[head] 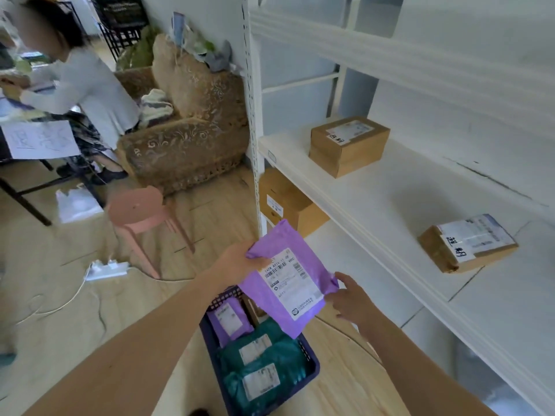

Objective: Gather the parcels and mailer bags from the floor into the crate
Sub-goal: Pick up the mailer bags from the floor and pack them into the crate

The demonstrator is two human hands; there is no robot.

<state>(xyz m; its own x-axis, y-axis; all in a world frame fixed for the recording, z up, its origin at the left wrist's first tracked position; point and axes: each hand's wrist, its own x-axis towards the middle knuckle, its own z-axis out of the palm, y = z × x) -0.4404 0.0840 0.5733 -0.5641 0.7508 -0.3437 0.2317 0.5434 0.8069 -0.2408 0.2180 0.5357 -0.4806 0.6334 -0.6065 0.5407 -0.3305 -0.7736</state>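
- A purple mailer bag is gripped at its top corner by the left hand, and at its side edge by the right hand.
- It is held over the blue crate of green bags.
- White shelving is set close on the right; wooden floor is left open leftward.

wood floor, white shelving, patterned armchair

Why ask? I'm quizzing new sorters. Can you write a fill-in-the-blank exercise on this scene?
1. The left hand and right hand hold a ____ mailer bag above the crate.
2. In the crate lie a smaller purple bag and ____ green bags.
3. The stool is ____.
Missing words: purple; two; pink.
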